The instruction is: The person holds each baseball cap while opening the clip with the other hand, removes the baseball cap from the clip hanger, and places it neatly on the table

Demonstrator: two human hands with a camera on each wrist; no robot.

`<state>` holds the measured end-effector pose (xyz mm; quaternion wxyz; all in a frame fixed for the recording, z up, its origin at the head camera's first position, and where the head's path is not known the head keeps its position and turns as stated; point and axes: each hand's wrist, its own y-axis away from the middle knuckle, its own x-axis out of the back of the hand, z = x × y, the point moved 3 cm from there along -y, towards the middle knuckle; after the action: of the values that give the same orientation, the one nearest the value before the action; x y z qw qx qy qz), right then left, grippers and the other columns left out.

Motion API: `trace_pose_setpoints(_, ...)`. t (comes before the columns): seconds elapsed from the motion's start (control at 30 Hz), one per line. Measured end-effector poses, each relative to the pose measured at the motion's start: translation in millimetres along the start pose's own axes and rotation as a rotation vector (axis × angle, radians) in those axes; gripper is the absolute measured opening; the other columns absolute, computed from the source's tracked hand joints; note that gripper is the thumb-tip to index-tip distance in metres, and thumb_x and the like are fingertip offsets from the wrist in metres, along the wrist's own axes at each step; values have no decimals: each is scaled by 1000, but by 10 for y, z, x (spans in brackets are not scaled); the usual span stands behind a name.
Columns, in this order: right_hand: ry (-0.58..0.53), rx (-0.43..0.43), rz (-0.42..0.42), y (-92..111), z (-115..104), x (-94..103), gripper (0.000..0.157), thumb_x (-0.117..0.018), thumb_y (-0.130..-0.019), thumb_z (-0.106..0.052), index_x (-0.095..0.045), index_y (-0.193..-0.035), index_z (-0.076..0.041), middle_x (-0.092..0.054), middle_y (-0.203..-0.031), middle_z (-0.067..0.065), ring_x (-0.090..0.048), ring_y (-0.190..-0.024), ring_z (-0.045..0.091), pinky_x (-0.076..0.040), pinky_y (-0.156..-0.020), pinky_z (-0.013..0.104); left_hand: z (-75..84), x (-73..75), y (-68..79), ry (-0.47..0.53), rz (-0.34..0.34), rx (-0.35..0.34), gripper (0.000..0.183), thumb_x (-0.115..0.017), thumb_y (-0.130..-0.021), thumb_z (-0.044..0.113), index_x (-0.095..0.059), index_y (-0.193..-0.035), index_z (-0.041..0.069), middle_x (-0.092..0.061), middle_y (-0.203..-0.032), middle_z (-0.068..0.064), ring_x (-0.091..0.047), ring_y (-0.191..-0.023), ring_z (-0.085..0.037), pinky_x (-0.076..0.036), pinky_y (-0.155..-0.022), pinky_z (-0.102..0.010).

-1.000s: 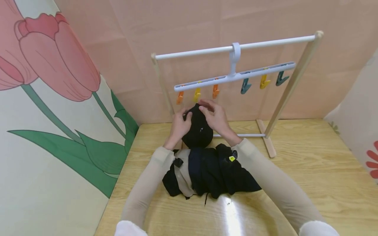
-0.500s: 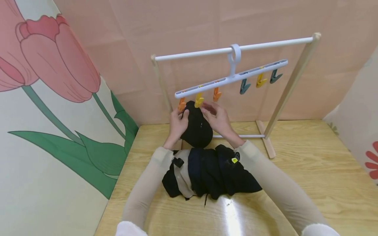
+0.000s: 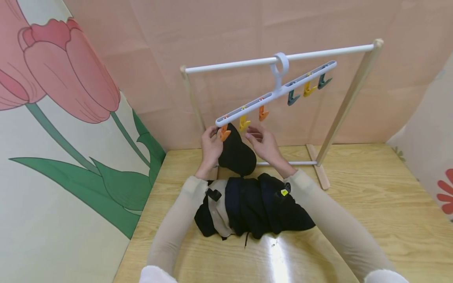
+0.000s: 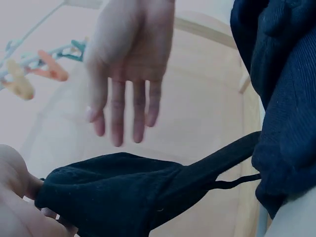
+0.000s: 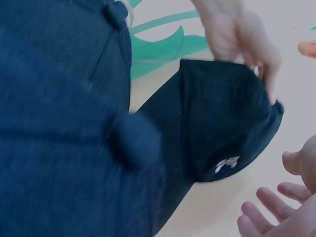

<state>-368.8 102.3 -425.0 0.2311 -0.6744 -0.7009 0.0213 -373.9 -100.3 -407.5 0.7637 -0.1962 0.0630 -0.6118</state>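
Observation:
My left hand (image 3: 211, 147) pinches a black cap (image 3: 235, 153) by the crown's edge, below the left end of a clip hanger (image 3: 253, 105). The cap hangs tilted with its brim down; a small white embroidered mark (image 5: 227, 163) shows in the right wrist view. My right hand (image 3: 265, 143) is apart from the cap, to its right, fingers loosely spread and holding nothing. An orange clip (image 3: 225, 133) hangs right beside my left fingers, overlapping the cap. A yellow clip (image 3: 244, 123) hangs between the two hands.
The hanger hooks over the white rod (image 3: 230, 65) of a wooden-legged rack (image 3: 350, 102). More clips, such as a second orange clip (image 3: 263, 113), hang along it. A dark clothing bundle (image 3: 251, 204) with a beige part lies on the wooden table (image 3: 382, 212) under my forearms.
My right hand has come off the cap and shifted slightly right. The hanger has swung, its left end lower and its right end higher in view. The cap has tilted in my left hand.

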Motion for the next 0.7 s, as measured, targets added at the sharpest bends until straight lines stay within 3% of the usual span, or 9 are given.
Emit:
trace_pose_setpoints(0.17,39,-89,-14,-37,197,18,51,-64,-109,-25,-54,-152,1,-64,-141,25,-63,-131,45,-52,-112,55,22,11,20,67,29,13,26,-63,-106,3,-69,-128,-8,-68,-132,-26,-65,-130,-37,-55,-109,-48)
trace_pose_setpoints(0.37,74,-196,-58,-21,388,33,58,-61,-110,-27,-46,-157,3,-57,-150,28,-58,-137,48,-48,-115,58,59,13,46,47,35,3,24,-64,-106,4,-69,-127,-6,-70,-130,-25,-66,-128,-37,-56,-108,-47)
trace_pose_setpoints(0.53,117,-278,-123,-7,506,41,63,-56,-112,-35,-40,-161,2,-49,-158,27,-51,-144,46,-46,-116,61,80,1,56,66,16,-15,21,-62,-107,3,-69,-124,-8,-70,-127,-27,-67,-123,-38,-58,-105,-46)
trace_pose_setpoints(0.7,82,-392,-230,19,598,11,68,-48,-114,-35,-30,-163,9,-47,-156,33,-56,-138,47,-49,-114,59,80,7,60,90,21,-3,22,-62,-107,4,-68,-125,-8,-70,-128,-27,-67,-125,-38,-58,-106,-47)
